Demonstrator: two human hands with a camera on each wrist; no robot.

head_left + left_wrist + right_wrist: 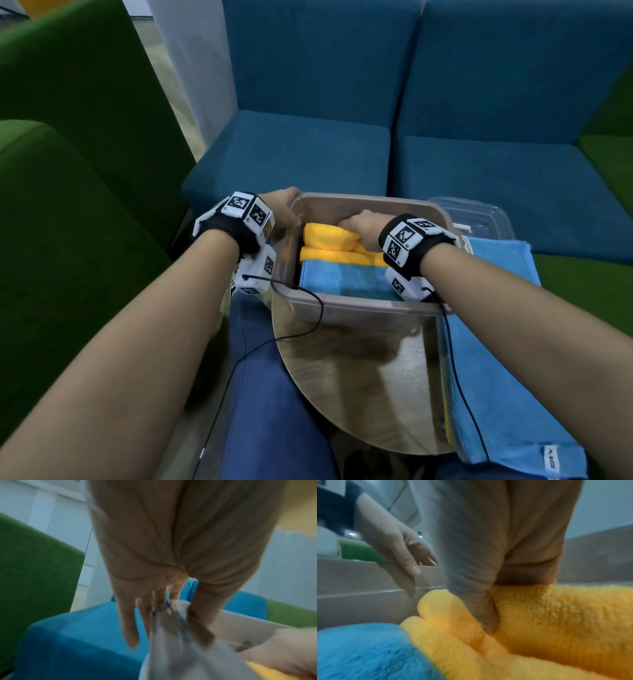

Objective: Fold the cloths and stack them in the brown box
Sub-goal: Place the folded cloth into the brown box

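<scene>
Yellow cloth (329, 236) is being pressed into the brown box (359, 308) by the right hand (364, 226), thumb dug into a fold — long axis running left-right, blue cloth (346, 279) just nearer. Box's left-far corner is being gripped by the left hand (284, 209); right hand is nearer.

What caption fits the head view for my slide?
Right hand presses a folded yellow cloth into the brown box while the left hand steadies its rim.

Brown box (359, 310) translucent, open-topped on the table, folded blue cloth (346, 279) lying flat inside at its near end, folded yellow cloth (329, 240) bunched just behind, touching it
</scene>
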